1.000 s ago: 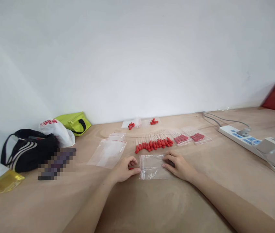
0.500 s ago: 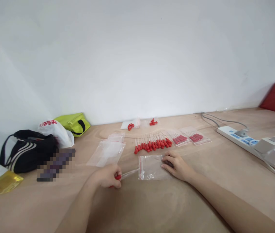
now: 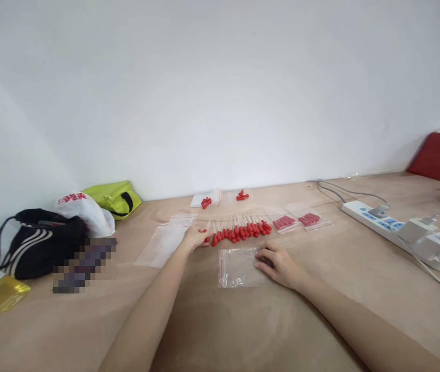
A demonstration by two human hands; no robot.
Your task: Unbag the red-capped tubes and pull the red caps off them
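My left hand (image 3: pixel 195 237) is closed on a red-ended stick (image 3: pixel 206 239) at the left end of a row. That row is made of several thin pale sticks with bulbous red ends (image 3: pixel 243 232), lying side by side with the red ends toward me. My right hand (image 3: pixel 276 264) has curled fingers on the right part of a clear zip bag (image 3: pixel 239 271), holding it flat on the table. The bag's red-lined opening faces left, and no sticks show in it. My palm hides the bag's right end.
Two zip bags (image 3: pixel 284 222) with red-ended sticks lie right of the row. Flat clear bags (image 3: pixel 161 240) lie left. Small red pieces (image 3: pixel 206 202) rest on bags by the wall. A power strip (image 3: pixel 370 219) with cables stands right; a black bag (image 3: pixel 45 248) and green pouch (image 3: pixel 113 199) stand left.
My left hand has moved forward and slightly right, from beside the zip bag's opening to the row's left end. My right hand stays on the bag. The view has shifted slightly.
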